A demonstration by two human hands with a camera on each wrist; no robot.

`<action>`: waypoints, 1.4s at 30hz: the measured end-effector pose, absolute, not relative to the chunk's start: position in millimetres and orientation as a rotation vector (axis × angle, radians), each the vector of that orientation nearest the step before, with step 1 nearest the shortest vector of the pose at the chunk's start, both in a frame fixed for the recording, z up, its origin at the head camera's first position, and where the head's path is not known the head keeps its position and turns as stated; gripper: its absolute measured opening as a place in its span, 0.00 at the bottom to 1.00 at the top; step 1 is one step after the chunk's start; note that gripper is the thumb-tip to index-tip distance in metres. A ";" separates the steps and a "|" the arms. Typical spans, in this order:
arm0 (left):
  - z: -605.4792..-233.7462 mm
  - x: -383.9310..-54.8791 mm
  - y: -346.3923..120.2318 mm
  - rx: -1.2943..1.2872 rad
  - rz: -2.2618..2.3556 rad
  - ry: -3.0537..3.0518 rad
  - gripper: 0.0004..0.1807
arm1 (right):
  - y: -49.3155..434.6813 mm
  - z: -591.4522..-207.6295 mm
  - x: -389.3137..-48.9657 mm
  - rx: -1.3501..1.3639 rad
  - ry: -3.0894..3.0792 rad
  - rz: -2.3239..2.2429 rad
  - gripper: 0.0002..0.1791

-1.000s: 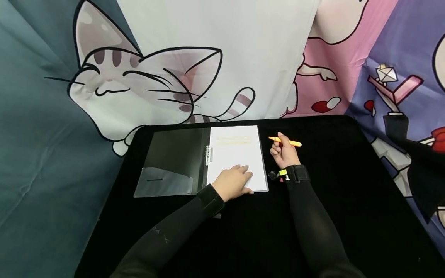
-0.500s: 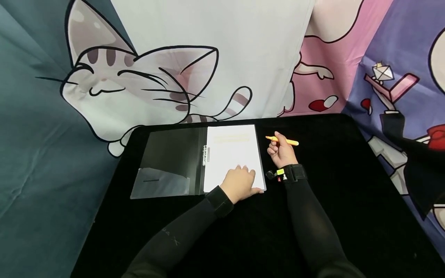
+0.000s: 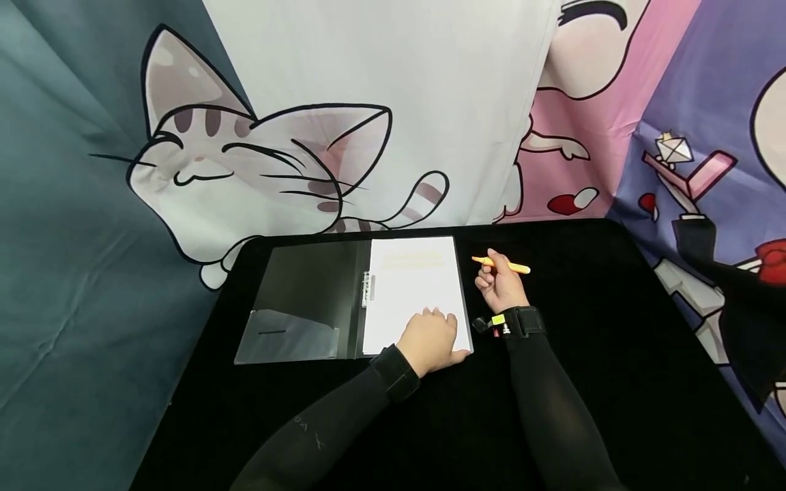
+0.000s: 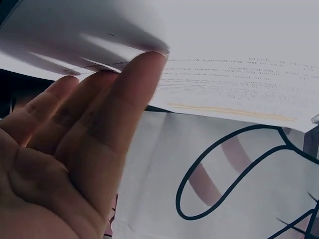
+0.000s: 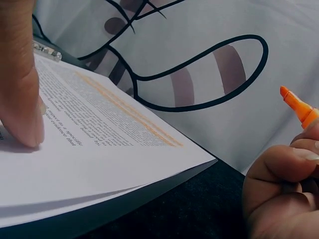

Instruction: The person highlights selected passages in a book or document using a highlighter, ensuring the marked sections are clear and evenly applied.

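Observation:
My left hand (image 3: 430, 339) rests on the lower part of a white printed sheet (image 3: 405, 293), its thumb at the bottom right corner. In the left wrist view the fingers (image 4: 112, 119) reach fairly straight against the page. The sheet lies on the right side of an opened dark folder (image 3: 313, 269), by a metal clip (image 3: 366, 290). Yellow-orange lines mark the text near the top. To the right of the folder, my right hand (image 3: 503, 288) grips an uncapped orange highlighter (image 3: 520, 269), its tip (image 5: 284, 91) pointing left and clear of the paper.
A translucent pocket (image 3: 288, 337) covers the lower left of the folder. Black cloth covers the table (image 3: 614, 341). A curtain (image 3: 479, 102) with a printed cat hangs directly behind the table's far edge.
My left hand has slid right across the lower page, with its thumb now at the corner. My right hand keeps hold of the highlighter in about the same place; the head view has shifted slightly.

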State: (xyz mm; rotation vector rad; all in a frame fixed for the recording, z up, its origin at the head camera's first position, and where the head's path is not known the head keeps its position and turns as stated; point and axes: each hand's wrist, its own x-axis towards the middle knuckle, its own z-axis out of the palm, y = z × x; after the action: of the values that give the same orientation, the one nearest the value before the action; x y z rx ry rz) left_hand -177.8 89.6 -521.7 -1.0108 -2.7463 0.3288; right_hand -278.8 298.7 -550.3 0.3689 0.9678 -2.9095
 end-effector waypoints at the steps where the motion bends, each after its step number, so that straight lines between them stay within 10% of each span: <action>1: -521.6 -177.9 89.4 -1.019 0.327 -2.737 0.38 | 298.5 -550.0 -278.9 0.365 0.979 -2.906 0.22; 42: -502.4 -197.9 62.3 -1.099 -0.055 -2.754 0.29 | 296.3 -552.0 -275.8 0.352 1.017 -2.917 0.24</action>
State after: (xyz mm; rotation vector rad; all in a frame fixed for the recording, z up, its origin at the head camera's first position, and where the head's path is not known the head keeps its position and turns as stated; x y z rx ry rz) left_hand -197.9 62.3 -502.4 -1.0988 -2.7540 -0.0547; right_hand -275.8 296.3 -552.0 0.3517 1.0171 -2.9170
